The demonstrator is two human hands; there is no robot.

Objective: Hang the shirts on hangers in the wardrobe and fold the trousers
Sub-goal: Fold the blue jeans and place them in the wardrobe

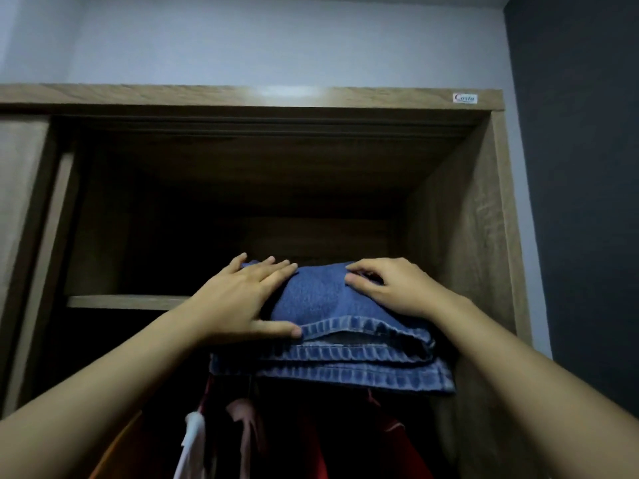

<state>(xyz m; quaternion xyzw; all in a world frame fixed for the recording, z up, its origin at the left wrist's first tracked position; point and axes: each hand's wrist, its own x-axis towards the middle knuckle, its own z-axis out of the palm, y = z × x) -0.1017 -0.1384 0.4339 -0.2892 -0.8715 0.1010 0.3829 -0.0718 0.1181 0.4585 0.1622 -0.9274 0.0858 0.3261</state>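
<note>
view from a head camera, looking up into an open wooden wardrobe (484, 236) in dim light. i see a pair of folded jeans (332, 340), blue denim, lying on the upper shelf (124, 301) at its right end, close to the wardrobe's side wall. the front of the stack hangs out over the shelf edge toward me, hems facing out.

the left hand (242, 299) lies flat on the top left of the jeans, fingers straight and spread, thumb along the front hem, pressing and not gripping. the right hand (390, 285) rests on the top right with bent fingers, tips on the cloth; i cannot tell whether it pinches a fold or only presses.

below the shelf hang clothes (242, 426) in white, pink and red, dark and hard to make out.

my judgement: the trousers are folded and being seated on the shelf. the risk is the overhang. if the hands lift off now, the heavy front layers could tip the stack forward, let it slide off onto the hanging clothes, and undo the fold. uneven pushing could also skew the top layer
</note>
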